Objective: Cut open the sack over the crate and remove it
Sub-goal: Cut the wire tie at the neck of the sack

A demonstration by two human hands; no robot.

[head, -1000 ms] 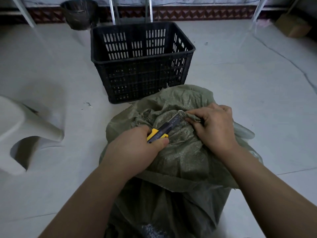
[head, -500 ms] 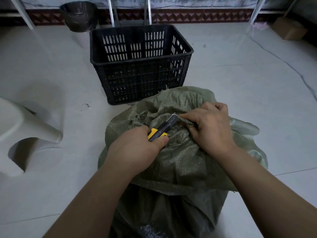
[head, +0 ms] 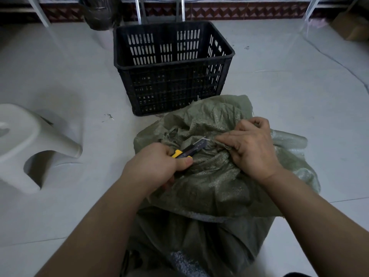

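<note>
A green woven sack point(head: 209, 176) stands on the floor in front of me, its top bunched and tied. My left hand point(head: 155, 166) grips a yellow and black utility knife point(head: 189, 150), whose blade tip points at the tied neck. My right hand point(head: 251, 146) pinches the bunched neck of the sack just right of the blade. Behind the sack stands an empty black plastic crate point(head: 171, 66). What the sack holds is hidden, apart from clear plastic wrap point(head: 289, 140) showing at its right side.
A white plastic stool point(head: 30, 140) stands at the left. A dark bin point(head: 99, 13) sits by the far wall, with metal legs point(head: 139, 9) next to it. A cardboard box point(head: 351, 27) lies at the far right. Pale floor surrounds the sack.
The knife and my left hand have stayed at the sack's neck. My right hand has shifted its hold on the bunched fabric slightly to the right.
</note>
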